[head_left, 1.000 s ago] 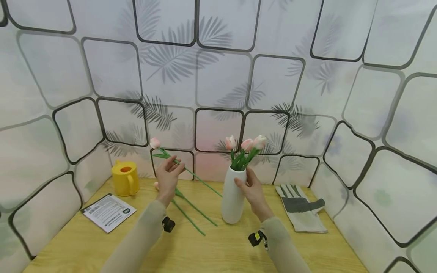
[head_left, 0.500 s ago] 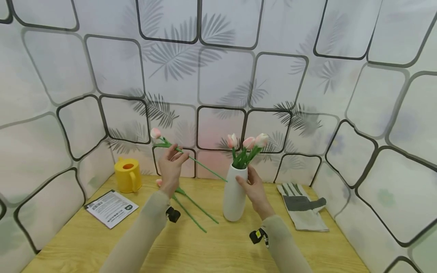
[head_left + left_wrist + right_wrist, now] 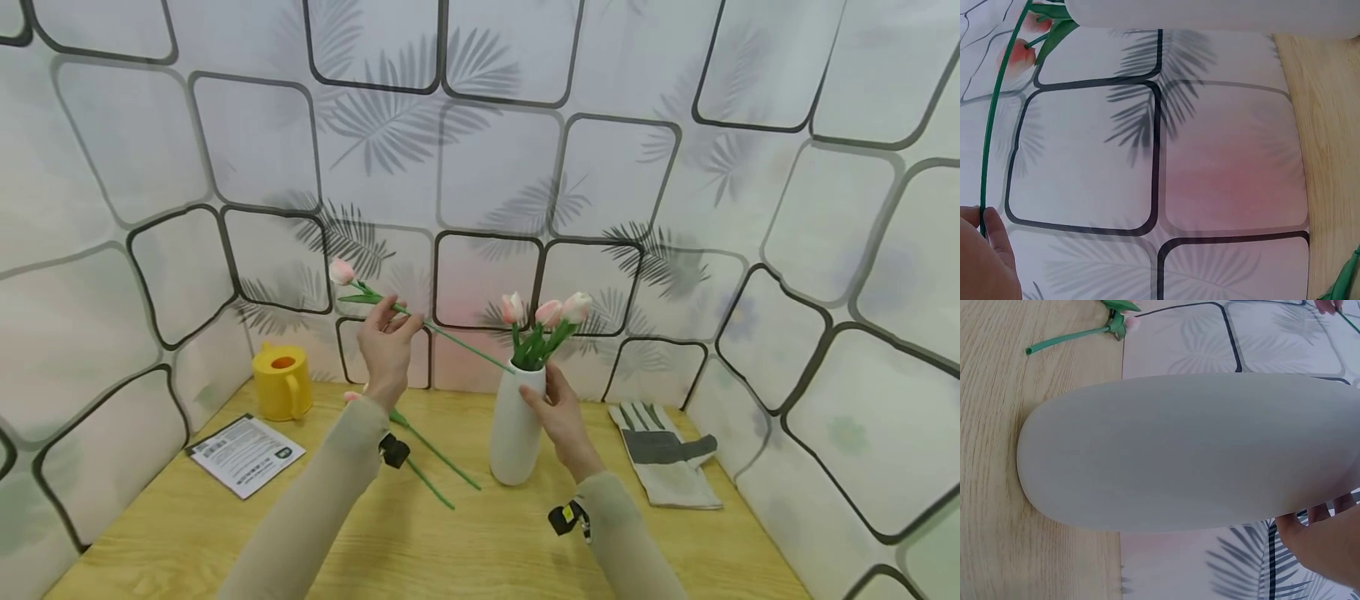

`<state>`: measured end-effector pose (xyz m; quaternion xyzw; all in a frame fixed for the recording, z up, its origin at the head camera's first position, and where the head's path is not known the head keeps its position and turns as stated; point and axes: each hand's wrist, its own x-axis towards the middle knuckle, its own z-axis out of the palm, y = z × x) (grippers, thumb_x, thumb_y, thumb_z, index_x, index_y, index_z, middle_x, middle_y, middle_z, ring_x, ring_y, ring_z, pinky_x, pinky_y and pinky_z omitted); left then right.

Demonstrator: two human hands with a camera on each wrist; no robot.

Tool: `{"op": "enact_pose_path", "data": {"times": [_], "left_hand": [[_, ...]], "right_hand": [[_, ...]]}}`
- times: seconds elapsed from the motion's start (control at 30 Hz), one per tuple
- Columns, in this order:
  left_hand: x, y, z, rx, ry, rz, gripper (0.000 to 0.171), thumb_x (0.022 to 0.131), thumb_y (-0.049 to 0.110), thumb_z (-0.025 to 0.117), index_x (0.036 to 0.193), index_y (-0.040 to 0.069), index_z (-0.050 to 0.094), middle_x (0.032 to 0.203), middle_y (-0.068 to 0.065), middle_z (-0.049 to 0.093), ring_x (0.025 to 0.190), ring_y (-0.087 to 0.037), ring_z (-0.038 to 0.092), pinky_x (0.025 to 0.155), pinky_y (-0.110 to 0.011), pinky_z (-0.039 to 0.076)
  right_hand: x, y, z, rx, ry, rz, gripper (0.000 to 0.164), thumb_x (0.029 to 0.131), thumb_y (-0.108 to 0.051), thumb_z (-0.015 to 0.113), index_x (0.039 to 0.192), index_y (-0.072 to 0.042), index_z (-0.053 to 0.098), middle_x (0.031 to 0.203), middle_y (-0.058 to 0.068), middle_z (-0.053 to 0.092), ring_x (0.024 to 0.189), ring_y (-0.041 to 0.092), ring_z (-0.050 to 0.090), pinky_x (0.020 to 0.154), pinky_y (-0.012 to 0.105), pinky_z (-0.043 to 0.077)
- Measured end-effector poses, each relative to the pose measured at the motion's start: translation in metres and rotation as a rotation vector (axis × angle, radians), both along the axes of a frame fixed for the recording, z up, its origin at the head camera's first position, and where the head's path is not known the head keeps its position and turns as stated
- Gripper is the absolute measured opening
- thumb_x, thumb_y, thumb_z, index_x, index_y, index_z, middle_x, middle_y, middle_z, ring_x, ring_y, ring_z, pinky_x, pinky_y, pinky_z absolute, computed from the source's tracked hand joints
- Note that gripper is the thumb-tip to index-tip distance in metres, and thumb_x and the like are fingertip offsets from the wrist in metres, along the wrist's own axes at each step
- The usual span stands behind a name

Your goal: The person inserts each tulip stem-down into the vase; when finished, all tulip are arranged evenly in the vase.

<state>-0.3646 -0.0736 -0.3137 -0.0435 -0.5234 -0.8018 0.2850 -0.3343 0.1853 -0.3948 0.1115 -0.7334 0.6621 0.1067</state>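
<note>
A pink artificial tulip (image 3: 342,271) is pinched by its green stem in my left hand (image 3: 388,346), the bloom up to the left. Its stem slants down rightward, and the tip lies at the rim of the white vase (image 3: 512,433); whether it touches cannot be told. In the left wrist view the stem (image 3: 990,137) runs up from thumb and finger. My right hand (image 3: 562,421) grips the upper right side of the upright vase, which fills the right wrist view. Several pink tulips (image 3: 549,313) stand in the vase. More tulip stems (image 3: 442,457) lie on the table, partly behind my left arm.
On the left stand a yellow watering can-like pot (image 3: 282,383) and a printed card (image 3: 246,454) lying flat. A grey-and-white work glove (image 3: 663,457) lies to the right of the vase. Patterned fabric walls (image 3: 480,183) enclose the wooden table (image 3: 465,550) at the back and sides.
My left hand has risen and moved right with the tulip, bringing its stem tip from beside the vase up to the rim. My right hand keeps its grip on the vase.
</note>
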Motion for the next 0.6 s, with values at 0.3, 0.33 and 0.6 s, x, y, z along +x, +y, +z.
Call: {"op": "enact_pose_path", "data": {"times": [0.3,0.33,0.6], "left_hand": [[-0.008,0.01,0.009,-0.027,0.035,0.083,0.052,0.081,-0.006,0.075,0.13,0.002,0.059,0.106,-0.003,0.064,0.083,-0.01,0.065,0.075,-0.024,0.059],[-0.009,0.011,0.01,-0.034,0.045,0.083,0.052,0.081,-0.006,0.074,0.13,0.002,0.059,0.105,-0.002,0.063,0.085,-0.011,0.065,0.075,-0.024,0.059],[-0.004,0.025,0.015,-0.206,0.097,0.11,0.05,0.085,0.001,0.074,0.133,0.007,0.059,0.116,-0.008,0.064,0.099,-0.024,0.064,0.069,-0.017,0.055]], "right_hand": [[0.003,0.0,0.003,-0.009,0.01,0.012,0.068,0.094,-0.024,0.068,0.152,-0.015,0.032,0.153,0.012,0.041,0.141,0.03,0.039,0.117,0.056,0.029],[0.002,0.0,0.004,-0.01,0.014,0.011,0.067,0.094,-0.024,0.068,0.151,-0.015,0.034,0.152,0.012,0.041,0.14,0.03,0.04,0.117,0.056,0.029],[-0.002,-0.001,-0.001,-0.014,0.031,-0.001,0.066,0.094,-0.021,0.068,0.151,-0.014,0.035,0.15,0.014,0.044,0.138,0.032,0.042,0.115,0.057,0.031]]}}
